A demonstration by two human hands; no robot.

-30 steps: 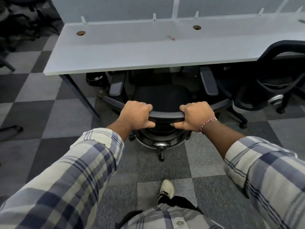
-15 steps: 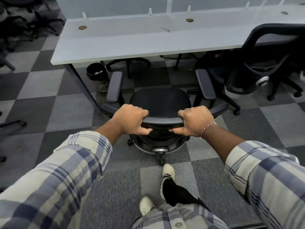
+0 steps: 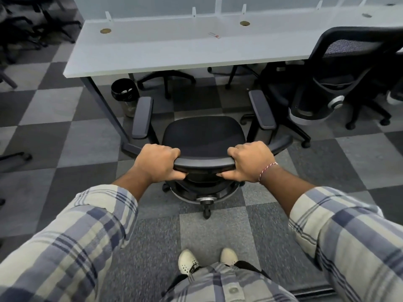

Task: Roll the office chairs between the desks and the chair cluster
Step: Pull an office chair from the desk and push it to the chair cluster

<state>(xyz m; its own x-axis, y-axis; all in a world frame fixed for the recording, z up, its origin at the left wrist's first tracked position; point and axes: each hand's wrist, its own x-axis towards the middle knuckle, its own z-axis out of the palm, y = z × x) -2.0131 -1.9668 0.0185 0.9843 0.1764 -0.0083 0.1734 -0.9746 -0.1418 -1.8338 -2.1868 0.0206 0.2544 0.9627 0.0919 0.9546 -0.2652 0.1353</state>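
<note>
Only the head cam here. The desk [image 3: 174, 51] ran across the top of the view from 10 to 2 o'clock. Its slanted leg [image 3: 104, 107] came down at 10 o'clock of the chair [image 3: 202, 136], ending near the left armrest [image 3: 142, 117]. A black bin [image 3: 124, 91] sat under the desk edge at 11, just beside that leg. A couple of wheeled bases [image 3: 166, 77] showed under the desk at 12.

A second chair [image 3: 340, 68] stood at 2 o'clock with its back to the camera. Its legs were close to the right armrest [image 3: 261, 110], but I couldn't tell if they touched. The cluster [image 3: 26, 25] was way off at 10 to 11, dark and blurry. Checkered grey carpet [image 3: 218, 232] was everywhere.

The chair was dead centre, seat pointing at 12 toward the desk, with a strip of carpet showing between the two. Both hands were on the backrest's top rail [image 3: 205, 163]. The left hand [image 3: 157, 163] was wrapped round its 9 o'clock end and the right hand [image 3: 250, 162] round the 3 o'clock end, fingers curled over the top and thumbs tucked under. The seat lay just past the knuckles at 12, and the castors sat below the hands toward 6. Pale shoes [image 3: 187, 261] stood at 6, well apart from the rear castor.
</note>
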